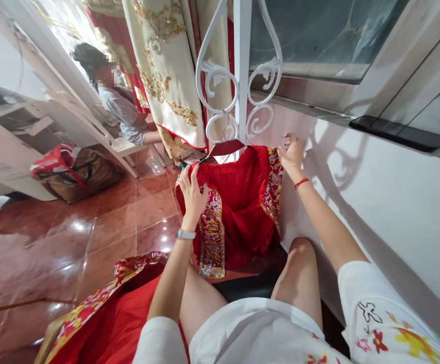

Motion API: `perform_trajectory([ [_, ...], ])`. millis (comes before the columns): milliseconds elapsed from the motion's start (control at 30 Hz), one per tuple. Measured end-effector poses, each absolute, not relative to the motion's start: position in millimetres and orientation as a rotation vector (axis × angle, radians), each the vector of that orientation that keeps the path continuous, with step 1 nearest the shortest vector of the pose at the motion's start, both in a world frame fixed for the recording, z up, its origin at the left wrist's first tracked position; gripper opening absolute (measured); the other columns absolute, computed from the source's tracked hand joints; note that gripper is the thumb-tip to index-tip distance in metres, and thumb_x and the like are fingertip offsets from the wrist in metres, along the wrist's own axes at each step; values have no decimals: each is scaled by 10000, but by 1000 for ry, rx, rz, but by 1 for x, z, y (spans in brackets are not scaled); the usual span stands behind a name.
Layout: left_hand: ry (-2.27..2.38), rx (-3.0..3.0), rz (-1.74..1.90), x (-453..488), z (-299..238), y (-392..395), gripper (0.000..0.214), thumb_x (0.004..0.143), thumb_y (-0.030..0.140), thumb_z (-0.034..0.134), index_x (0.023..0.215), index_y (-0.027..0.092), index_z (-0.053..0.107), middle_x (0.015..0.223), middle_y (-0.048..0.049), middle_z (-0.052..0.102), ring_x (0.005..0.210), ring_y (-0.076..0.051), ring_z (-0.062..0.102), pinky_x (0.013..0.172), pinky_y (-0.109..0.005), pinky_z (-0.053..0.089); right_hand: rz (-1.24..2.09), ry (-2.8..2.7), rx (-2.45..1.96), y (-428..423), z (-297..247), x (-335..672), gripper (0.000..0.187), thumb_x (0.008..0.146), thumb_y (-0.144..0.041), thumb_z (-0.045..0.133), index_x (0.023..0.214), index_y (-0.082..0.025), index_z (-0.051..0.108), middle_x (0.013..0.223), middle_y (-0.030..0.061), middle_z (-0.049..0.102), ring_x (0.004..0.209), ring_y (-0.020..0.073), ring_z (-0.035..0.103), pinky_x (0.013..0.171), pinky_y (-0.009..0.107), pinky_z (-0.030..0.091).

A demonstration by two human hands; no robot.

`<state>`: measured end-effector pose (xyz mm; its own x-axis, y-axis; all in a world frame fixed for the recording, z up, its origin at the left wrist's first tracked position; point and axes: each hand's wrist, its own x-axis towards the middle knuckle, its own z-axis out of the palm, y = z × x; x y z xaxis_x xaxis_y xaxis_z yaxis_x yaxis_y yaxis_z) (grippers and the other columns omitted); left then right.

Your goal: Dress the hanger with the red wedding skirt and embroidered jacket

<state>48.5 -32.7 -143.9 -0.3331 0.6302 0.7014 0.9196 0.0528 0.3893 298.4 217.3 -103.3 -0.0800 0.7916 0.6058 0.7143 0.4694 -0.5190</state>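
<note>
A red skirt (pixel 238 202) with embroidered bands of gold and silver hangs in front of me from a clip hanger (pixel 225 147). The hanger's wire hook is on a white scrolled metal frame (pixel 242 76). My left hand (pixel 192 196) lies over the skirt's upper left corner, near the hanger's clip, thumb held apart from the fingers. At the upper right corner, my right hand (pixel 292 155) has its fingers spread, close beside the embroidered edge. Whether its thumb touches the cloth I cannot tell. Another red embroidered garment (pixel 125 313) lies at my lower left.
Cream and red embroidered garments (pixel 170 76) hang behind the frame. A person (pixel 125 108) sits at the back left. On the tiled floor stands a brown bag (pixel 83 174). To the right is a white wall (pixel 386 202), with a dark phone-like object (pixel 397 132) on the sill.
</note>
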Motion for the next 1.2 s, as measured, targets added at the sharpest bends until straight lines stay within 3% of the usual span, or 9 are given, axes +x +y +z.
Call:
perform_trajectory([
  [200, -2073, -1370, -1344, 101, -203, -49, 694, 762, 90, 570, 1429, 172, 396, 1556, -190, 209, 1480, -329, 177, 1200, -549, 220, 203, -1819, -1107, 179, -123, 288, 378, 865, -261, 462, 1239, -210, 475, 1087, 105, 565, 916, 240, 560, 895, 447, 480],
  [333, -2139, -1395, -1368, 130, -233, -61, 517, 798, 101, 563, 1306, 190, 526, 1423, -187, 374, 1399, -329, 330, 1167, -555, 277, 284, -1826, -1004, 149, -133, 280, 379, 848, -224, 474, 1227, -215, 498, 1169, 125, 539, 1080, 268, 528, 987, 475, 439],
  [433, -2190, -1621, -1515, 150, -249, -67, 491, 812, 69, 513, 1276, 221, 559, 1283, -151, 484, 1283, -272, 466, 1133, -481, 355, 331, -1695, -957, 115, -149, 275, 363, 832, -191, 465, 1189, -210, 528, 1187, 130, 536, 1182, 283, 486, 1061, 504, 381],
  [567, -2408, -1514, -2008, 175, -280, -73, 519, 771, 51, 495, 1266, 202, 526, 1221, -120, 509, 1079, -209, 575, 987, -404, 487, 790, -1857, -744, 62, -195, 241, 291, 851, -176, 417, 1083, -217, 589, 1024, 84, 619, 1004, 228, 596, 986, 416, 457],
  [733, -2648, -1247, -2413, 197, -326, -102, 413, 724, 70, 520, 1117, 186, 575, 1104, -88, 565, 882, -157, 601, 796, -303, 530, 1364, -1948, -794, 28, -250, 170, 344, 795, -192, 528, 1127, -206, 617, 1056, 85, 678, 1020, 218, 615, 955, 377, 472],
  [867, -2749, -1198, -2513, 186, -342, -138, 394, 679, 118, 560, 1063, 194, 607, 1035, -61, 593, 786, -137, 602, 740, -280, 514, 1427, -1856, -876, 23, -264, 155, 200, 787, -281, 608, 964, -196, 642, 908, 54, 682, 887, 213, 623, 862, 350, 494],
  [967, -2774, -1069, -2533, 164, -341, -157, 351, 685, 180, 584, 1035, 180, 603, 945, -47, 613, 716, -124, 585, 714, -269, 495, 1331, -1719, -951, 19, -258, 176, 182, 800, -314, 601, 924, -184, 632, 914, 64, 677, 849, 208, 617, 836, 334, 493],
  [1100, -2728, -1003, -2542, 150, -325, -162, 407, 693, 248, 643, 1092, 186, 584, 953, -49, 624, 754, -141, 608, 730, -273, 505, 1227, -1635, -1016, -8, -235, 219, 253, 902, -360, 494, 985, -189, 661, 956, 91, 706, 858, 238, 640, 822, 351, 495],
  [1200, -2647, -1169, -2590, 156, -310, -154, 618, 661, 259, 744, 1244, 229, 540, 1191, -88, 610, 1044, -211, 632, 896, -315, 514, 1218, -1881, -856, -46, -218, 241, 308, 966, -340, 413, 1036, -227, 690, 1001, 83, 710, 917, 244, 650, 854, 365, 493],
])
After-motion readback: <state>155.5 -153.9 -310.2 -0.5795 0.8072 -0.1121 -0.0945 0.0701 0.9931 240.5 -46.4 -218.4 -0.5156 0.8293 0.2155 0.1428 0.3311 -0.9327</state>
